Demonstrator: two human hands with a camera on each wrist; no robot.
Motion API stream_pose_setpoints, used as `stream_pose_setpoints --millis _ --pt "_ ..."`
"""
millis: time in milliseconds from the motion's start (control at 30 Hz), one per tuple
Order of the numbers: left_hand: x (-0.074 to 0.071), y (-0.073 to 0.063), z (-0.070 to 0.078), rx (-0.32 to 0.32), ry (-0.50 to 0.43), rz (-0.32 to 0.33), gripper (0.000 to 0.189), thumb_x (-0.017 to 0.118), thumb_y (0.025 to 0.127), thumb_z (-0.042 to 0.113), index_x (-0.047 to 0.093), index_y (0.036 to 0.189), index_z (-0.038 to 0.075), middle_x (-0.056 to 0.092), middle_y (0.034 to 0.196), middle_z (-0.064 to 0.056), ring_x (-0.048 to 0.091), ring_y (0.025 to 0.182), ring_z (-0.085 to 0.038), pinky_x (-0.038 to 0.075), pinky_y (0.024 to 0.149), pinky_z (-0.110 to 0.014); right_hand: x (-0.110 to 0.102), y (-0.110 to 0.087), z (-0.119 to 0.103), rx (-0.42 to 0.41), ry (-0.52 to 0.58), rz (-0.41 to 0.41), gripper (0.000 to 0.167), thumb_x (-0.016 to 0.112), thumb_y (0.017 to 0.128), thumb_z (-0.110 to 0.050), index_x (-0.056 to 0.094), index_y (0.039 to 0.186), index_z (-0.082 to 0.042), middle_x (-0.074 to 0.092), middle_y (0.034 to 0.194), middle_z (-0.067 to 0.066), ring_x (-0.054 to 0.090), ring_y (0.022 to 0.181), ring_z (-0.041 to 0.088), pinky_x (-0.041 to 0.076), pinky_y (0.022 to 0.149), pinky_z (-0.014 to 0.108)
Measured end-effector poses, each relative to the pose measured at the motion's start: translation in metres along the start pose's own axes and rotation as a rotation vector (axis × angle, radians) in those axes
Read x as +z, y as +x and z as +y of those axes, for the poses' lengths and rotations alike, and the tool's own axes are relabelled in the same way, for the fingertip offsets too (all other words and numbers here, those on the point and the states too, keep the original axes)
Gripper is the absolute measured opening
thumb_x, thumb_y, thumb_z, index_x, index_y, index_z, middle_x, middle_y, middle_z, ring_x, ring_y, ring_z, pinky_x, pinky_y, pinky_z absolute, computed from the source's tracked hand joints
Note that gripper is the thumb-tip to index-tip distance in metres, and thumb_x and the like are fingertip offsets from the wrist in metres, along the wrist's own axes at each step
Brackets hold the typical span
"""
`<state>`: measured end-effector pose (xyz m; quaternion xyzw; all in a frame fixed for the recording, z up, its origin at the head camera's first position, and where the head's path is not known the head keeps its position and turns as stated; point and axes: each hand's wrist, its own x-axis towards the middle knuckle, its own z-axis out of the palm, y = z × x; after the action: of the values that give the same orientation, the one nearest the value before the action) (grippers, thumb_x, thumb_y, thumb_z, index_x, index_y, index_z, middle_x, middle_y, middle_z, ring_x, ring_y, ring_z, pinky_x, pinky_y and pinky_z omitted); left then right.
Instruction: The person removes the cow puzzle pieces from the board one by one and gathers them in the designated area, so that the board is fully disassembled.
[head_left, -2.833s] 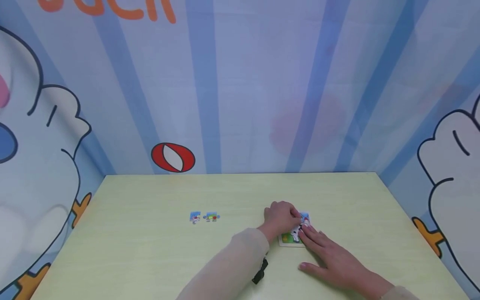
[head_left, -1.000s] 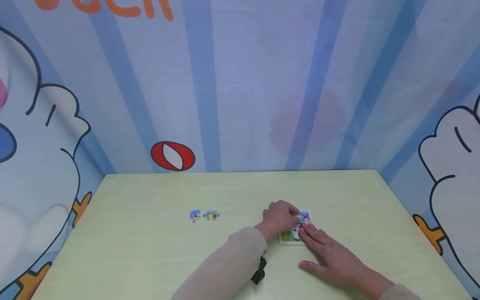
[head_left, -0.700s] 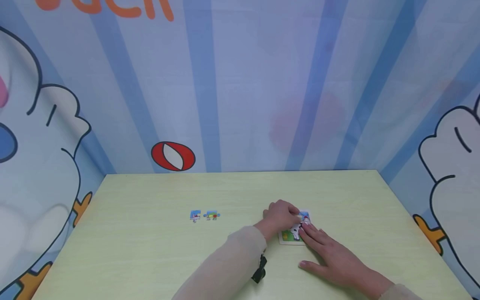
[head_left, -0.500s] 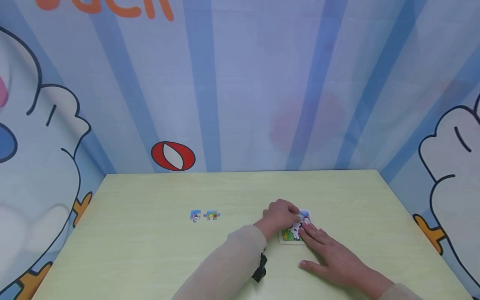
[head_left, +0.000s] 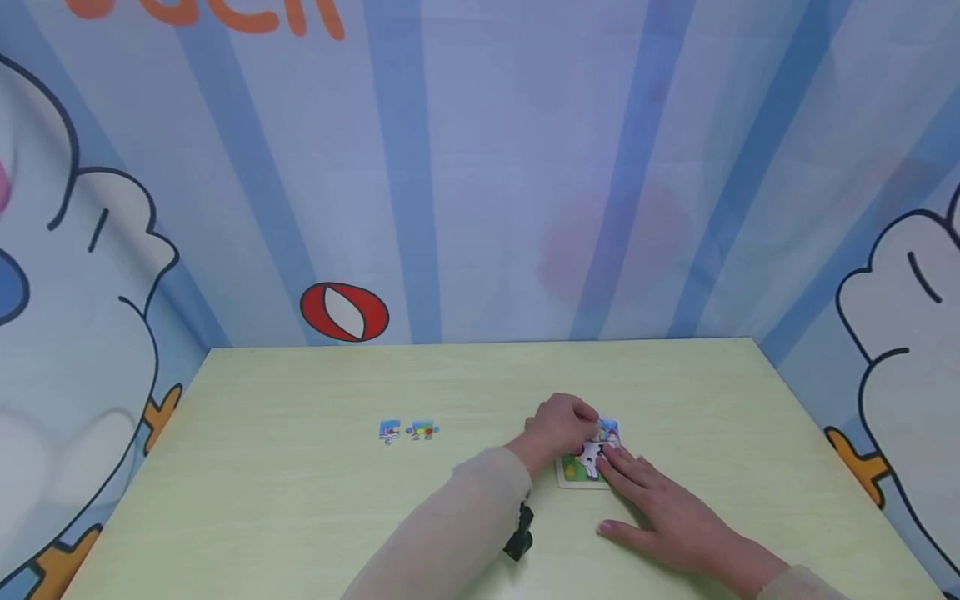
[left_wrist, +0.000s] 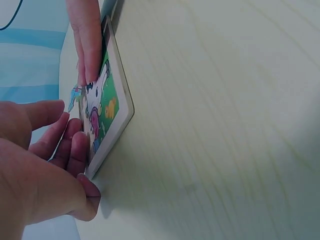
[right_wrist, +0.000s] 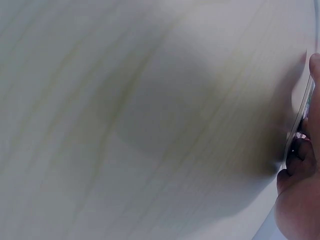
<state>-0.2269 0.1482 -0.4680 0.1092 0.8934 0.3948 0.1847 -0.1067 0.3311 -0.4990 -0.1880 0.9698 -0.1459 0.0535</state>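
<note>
In the head view a small jigsaw puzzle board [head_left: 581,482] with a cow picture lies on the table, right of centre. My left hand [head_left: 558,429] is over its upper left part, hiding that area. In the left wrist view its thumb and index finger pinch the edge of a blue-and-red puzzle piece [left_wrist: 75,96], which stands tilted above the board. The other fingers curl by the board's edge. My right hand [head_left: 667,517] lies with straight fingers, its fingertips resting on the right part of the picture.
Two loose puzzle pieces, one blue and white [head_left: 389,431] and one blue and green [head_left: 423,430], lie left of the board on the pale wooden table [head_left: 300,500]. A printed cloth backdrop [head_left: 495,208] stands behind the table's far edge.
My left hand has shifted very slightly up and away, and a little more of the cow picture shows beside it. The right hand and the loose pieces stay in place.
</note>
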Motion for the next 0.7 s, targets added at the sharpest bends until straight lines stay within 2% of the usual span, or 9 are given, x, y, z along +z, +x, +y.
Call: stream_pose_setpoints --millis 367,567,700 --pt "0.007 0.005 0.005 -0.037 -0.054 0.063 0.005 0.079 0.096 0.028 0.079 0.098 0.023 0.073 0.097 0.008 0.062 0.099 -0.017 0.044 0.1 -0.046 0.002 0.0 0.003 -0.025 -0.002 0.021 0.088 0.057 0.099 -0.072 0.043 0.165 -0.015 0.036 0.172 0.006 0.036 0.157 0.035 0.039 0.119 0.056" --pt "0.013 0.009 0.005 -0.028 -0.007 0.08 0.01 0.08 0.095 0.03 0.072 0.093 0.023 0.07 0.09 0.008 0.062 0.093 -0.016 0.045 0.094 -0.043 0.003 0.0 0.004 -0.019 -0.002 0.014 0.09 0.055 0.099 -0.075 0.043 0.165 -0.016 0.036 0.172 0.006 0.036 0.157 0.034 0.039 0.119 0.056" --pt "0.02 0.015 0.004 -0.04 0.014 0.098 0.015 0.081 0.095 0.031 0.068 0.089 0.024 0.066 0.085 0.008 0.061 0.089 -0.016 0.044 0.096 -0.044 0.002 0.001 0.004 -0.017 -0.003 0.003 0.09 0.054 0.099 -0.076 0.043 0.165 -0.015 0.036 0.172 0.006 0.034 0.158 0.033 0.038 0.12 0.056"
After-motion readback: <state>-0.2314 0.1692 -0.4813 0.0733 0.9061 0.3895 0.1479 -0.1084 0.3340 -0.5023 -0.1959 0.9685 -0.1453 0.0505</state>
